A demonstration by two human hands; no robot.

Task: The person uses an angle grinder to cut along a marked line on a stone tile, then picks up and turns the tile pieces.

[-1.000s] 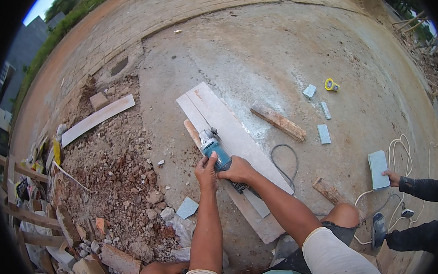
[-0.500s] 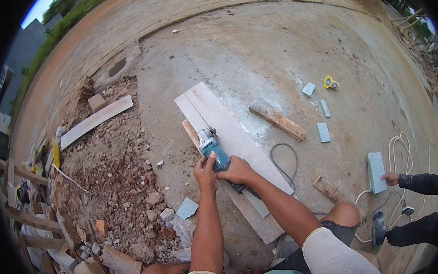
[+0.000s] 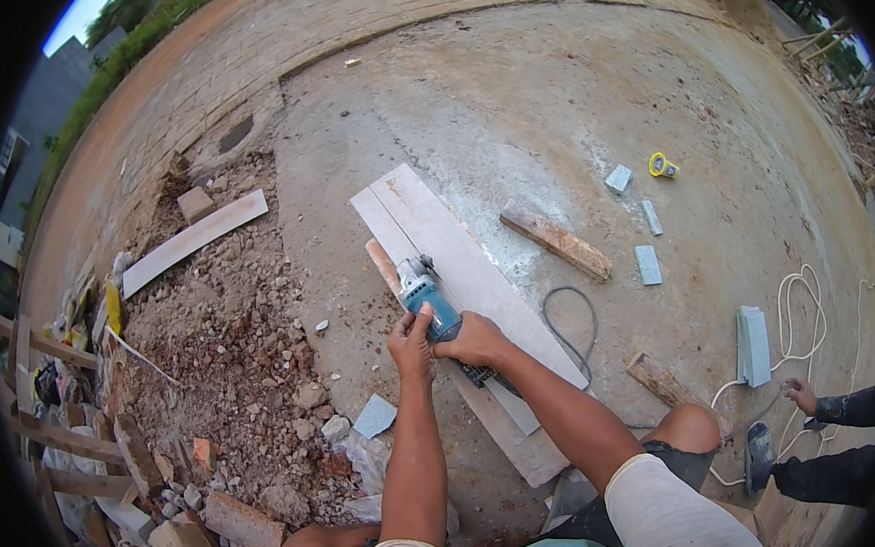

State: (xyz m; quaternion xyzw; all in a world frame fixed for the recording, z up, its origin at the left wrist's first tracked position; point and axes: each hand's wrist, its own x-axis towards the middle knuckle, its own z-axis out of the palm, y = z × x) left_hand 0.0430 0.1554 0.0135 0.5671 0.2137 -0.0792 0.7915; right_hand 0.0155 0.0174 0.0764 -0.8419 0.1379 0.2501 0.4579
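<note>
A teal angle grinder rests its silver head over a long pale tile. My left hand is closed around the grinder's left side, thumb on top. Closed on its rear body from the right is my right hand. A thin straight line runs along the tile from its far end to the grinder's disc, which is mostly hidden. Beneath the tile's left edge sticks out a piece of wood. The grinder's dark cord loops on the right of the tile.
Rubble lies at left with a narrow tile strip across it. Right of the tile are a wooden block, a yellow-rimmed cup, small tile offcuts and a stack of pale pieces. A co-worker's hand is near that stack.
The co-worker's hand has let go of the stack of pale pieces and moved down and right. My hands and the grinder stay nearly where they were on the tile.
</note>
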